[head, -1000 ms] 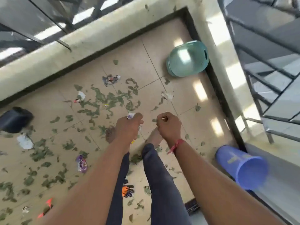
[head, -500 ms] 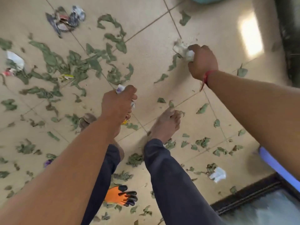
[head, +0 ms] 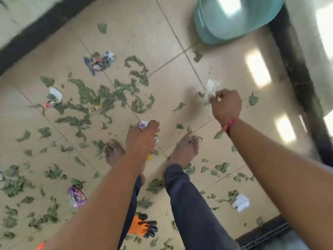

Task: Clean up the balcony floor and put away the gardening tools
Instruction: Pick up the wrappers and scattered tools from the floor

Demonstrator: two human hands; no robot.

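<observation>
beige floor tiles are strewn with torn green leaves, thickest ahead of the person's bare feet. the left hand is closed round a wad of crumpled wrappers, held above the left foot. the right hand, a red thread at its wrist, pinches a blurred white paper scrap in its fingertips, out ahead of the right foot. an orange and black glove lies on the tiles between the legs. a purple wrapper lies to the left, a crumpled white paper to the right, and a teal tub in the far corner.
</observation>
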